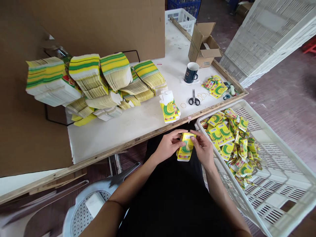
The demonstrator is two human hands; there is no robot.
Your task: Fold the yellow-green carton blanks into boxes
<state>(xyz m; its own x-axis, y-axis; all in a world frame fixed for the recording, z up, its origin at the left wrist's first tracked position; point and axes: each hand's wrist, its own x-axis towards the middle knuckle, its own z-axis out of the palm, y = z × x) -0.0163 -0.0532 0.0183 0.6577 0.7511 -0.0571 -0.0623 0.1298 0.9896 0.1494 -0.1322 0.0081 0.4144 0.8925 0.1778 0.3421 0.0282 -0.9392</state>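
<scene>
Between my two hands, just off the table's front edge, is a small yellow and green carton (185,148). My left hand (170,144) grips its left side, thumb on the front face. My right hand (202,146) holds the right side and upper edge, its thumb also on the front. Ahead on the table lies a small pile of flat yellow cartons (170,110) with white flaps. To my right, a white plastic crate (276,153) holds many yellow cartons (223,132) in a loose heap.
Banded stacks of flat cartons (85,67) fill the table's left side. Scissors (194,98), rubber bands (202,96), a dark mug (191,73), a cardboard box (203,49) and more yellow packets (215,86) lie farther right. A blue-grey stool (81,210) stands at lower left.
</scene>
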